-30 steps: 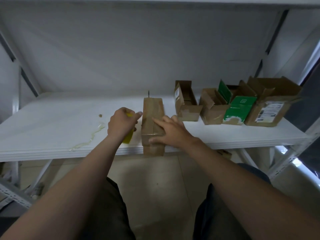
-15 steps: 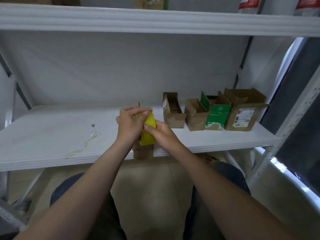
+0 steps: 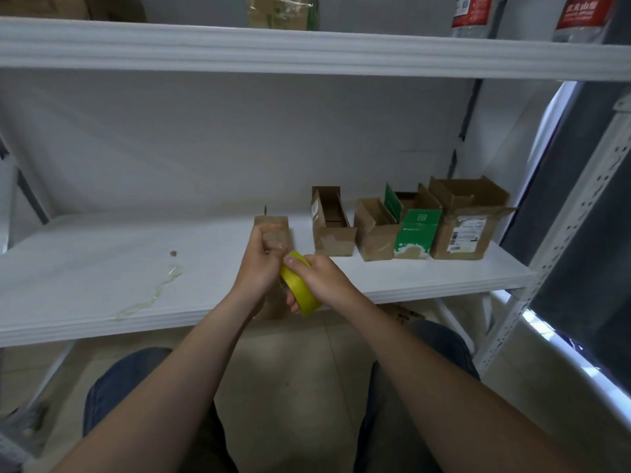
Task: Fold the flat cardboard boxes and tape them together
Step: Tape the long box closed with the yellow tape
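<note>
before five boxes (image 3: 271, 223) (image 3: 333, 233) (image 3: 374, 240) (image 3: 415, 233) (image 3: 464, 233), two hands (image 3: 261, 264) (image 3: 324, 281) grip one tape roll (image 3: 300, 291)

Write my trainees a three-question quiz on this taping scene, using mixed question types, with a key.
1. True or false: the right hand grips the yellow tape roll.
2. How many open boxes stand in the row on the shelf?
3. The green box stands: A) at the row's left end; B) between two other boxes; C) on the floor.
Key: 1 true; 2 four; 3 B.
</note>
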A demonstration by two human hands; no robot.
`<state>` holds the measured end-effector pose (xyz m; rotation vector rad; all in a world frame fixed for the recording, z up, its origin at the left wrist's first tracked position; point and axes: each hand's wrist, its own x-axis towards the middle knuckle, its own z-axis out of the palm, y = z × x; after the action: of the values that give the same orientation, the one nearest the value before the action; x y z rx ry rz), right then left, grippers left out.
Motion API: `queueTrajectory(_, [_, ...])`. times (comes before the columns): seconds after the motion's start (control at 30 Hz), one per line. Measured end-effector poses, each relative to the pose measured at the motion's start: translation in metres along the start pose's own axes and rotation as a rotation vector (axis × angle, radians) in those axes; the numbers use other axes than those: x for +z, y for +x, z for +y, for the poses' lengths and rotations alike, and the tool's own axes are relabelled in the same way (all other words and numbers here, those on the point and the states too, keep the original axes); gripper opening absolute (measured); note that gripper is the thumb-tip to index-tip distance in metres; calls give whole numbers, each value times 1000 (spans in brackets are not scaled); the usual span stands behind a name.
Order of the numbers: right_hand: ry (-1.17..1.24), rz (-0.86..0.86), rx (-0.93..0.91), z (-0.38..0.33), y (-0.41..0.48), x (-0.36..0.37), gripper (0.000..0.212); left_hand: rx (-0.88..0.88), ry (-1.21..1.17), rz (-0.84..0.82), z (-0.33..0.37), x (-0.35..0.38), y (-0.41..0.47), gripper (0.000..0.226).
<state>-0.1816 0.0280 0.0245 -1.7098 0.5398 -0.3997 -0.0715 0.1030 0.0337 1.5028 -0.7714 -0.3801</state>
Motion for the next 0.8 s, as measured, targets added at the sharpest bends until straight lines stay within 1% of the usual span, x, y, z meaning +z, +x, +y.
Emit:
queueTrajectory(0.13, [-42,3,21,3,-1,1,32,-61,-99,89,-8,-10,5,21])
queueTrajectory(0.23, [-28,9,29,7,-1,-1,32,-119,-115,124,-9,-15,9,20])
queueTrajectory(0.43, [0,8,32,5,-1,-2,35,-135,-131,112,-8,-22,8,22])
queueTrajectory(0.6, [12,-8,29,5,-2,-2,34,-197,-155,129,-9,-27,8,28])
queueTrajectory(0.7, [22,-23,26,7,-2,1,34,-218,-171,107,-10,-30,7,27])
queueTrajectory(0.8, [37,-61,27,9,-4,2,38,-203,-155,62,-9,-33,6,23])
